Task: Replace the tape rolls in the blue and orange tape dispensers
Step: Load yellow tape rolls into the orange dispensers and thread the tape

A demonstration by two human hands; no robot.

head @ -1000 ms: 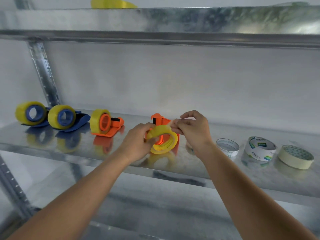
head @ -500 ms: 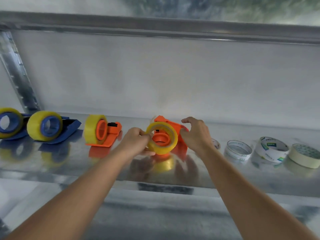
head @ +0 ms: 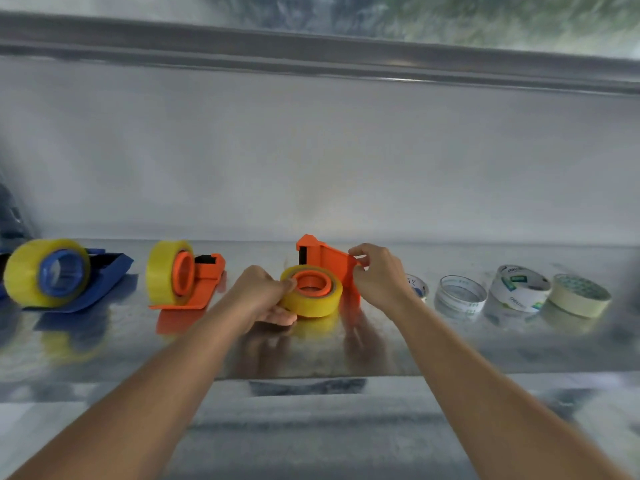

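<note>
Yellow roll (head: 311, 295), lying flat on the orange hub, is being pinched by the left hand (head: 258, 295); the dispenser (head: 329, 263) is being gripped at its 2 o'clock by the right hand (head: 377, 276).

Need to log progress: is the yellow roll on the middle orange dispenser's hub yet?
On. The yellow roll rings the orange dispenser's hub; left hand and right hand hold them.

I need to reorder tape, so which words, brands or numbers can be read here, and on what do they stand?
White roll with green patches: printed lettering on the rim and side, too blurred to read.
Clear roll: small green marks low on its side, unreadable.
Small roll behind the right hand: dark marks inside the core, unreadable.
Dispensers, yellow rolls: no text visible.
</note>
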